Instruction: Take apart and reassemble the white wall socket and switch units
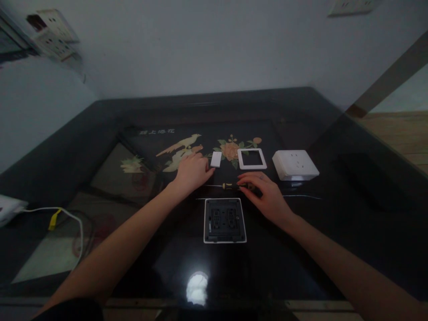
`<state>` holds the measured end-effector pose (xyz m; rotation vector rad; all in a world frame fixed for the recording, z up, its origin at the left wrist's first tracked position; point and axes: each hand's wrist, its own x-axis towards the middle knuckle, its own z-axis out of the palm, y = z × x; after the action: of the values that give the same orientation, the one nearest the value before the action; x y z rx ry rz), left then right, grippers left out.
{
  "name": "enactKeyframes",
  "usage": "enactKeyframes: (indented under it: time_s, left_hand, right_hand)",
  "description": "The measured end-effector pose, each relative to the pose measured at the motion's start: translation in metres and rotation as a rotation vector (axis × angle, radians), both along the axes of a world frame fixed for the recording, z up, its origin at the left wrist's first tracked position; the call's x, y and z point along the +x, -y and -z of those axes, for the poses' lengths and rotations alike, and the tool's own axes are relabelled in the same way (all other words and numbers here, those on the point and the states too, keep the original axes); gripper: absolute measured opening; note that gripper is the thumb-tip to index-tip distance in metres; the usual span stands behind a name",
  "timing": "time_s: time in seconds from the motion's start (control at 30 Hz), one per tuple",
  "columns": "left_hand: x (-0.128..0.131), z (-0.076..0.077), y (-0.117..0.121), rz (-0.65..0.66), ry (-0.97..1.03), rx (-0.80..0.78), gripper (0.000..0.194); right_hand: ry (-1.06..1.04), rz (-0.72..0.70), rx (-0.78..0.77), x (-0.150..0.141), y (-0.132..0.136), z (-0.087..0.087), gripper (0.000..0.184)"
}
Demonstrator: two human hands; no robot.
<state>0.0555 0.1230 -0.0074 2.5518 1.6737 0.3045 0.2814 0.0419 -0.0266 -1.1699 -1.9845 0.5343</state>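
My right hand (265,191) is closed around the black and yellow handle of a screwdriver (229,186), whose thin shaft points left. Loosely bent, my left hand (194,170) rests palm down on the table, thumb apart from the fingers and apparently holding nothing. Just right of its fingertips lies a small white rectangular plate (216,159). A white square frame (241,159) lies beyond my right hand. Nearer to me, between my forearms, a square socket panel (224,220) lies with its dark back facing up.
A stack of white socket panels (296,164) sits to the right on the dark glossy table (267,267). At the left edge, a white cable (80,223) with a yellow tag runs from a white block (9,208). Wall sockets (55,35) are at upper left.
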Motion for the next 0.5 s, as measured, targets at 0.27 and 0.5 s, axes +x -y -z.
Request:
enactKeyframes:
  time_s: [0.27, 0.5]
  left_hand:
    - [0.007, -0.004, 0.004, 0.044, -0.001, -0.050, 0.014]
    - [-0.015, -0.023, 0.042, 0.152, 0.288, -0.178, 0.008]
  right_hand:
    - [0.002, -0.023, 0.004, 0.002, 0.004, -0.012, 0.011]
    - [-0.037, -0.090, -0.131, 0.005, 0.034, -0.035, 0.013]
